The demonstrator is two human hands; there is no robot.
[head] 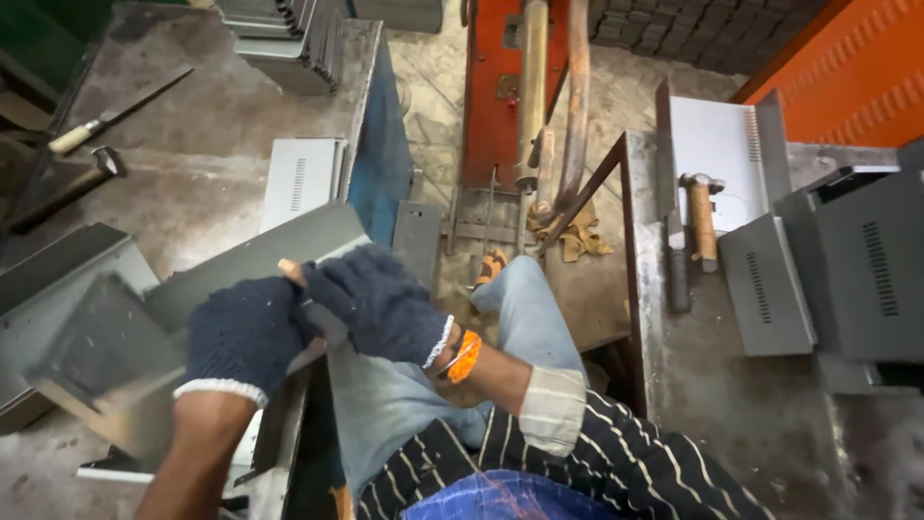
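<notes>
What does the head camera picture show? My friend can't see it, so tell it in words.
Two hands in dark knitted gloves, left hand and right hand, grip a bent grey metal sheet over a worn workbench. A hammer lies on another bench to the right, beside grey metal boxes with vent slots.

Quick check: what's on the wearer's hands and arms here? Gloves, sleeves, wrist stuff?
Both hands wear dark navy knit gloves with white cuffs: left hand, right hand. The right wrist has an orange band and a rolled pale striped sleeve cuff. The left forearm is unsleeved.
</notes>
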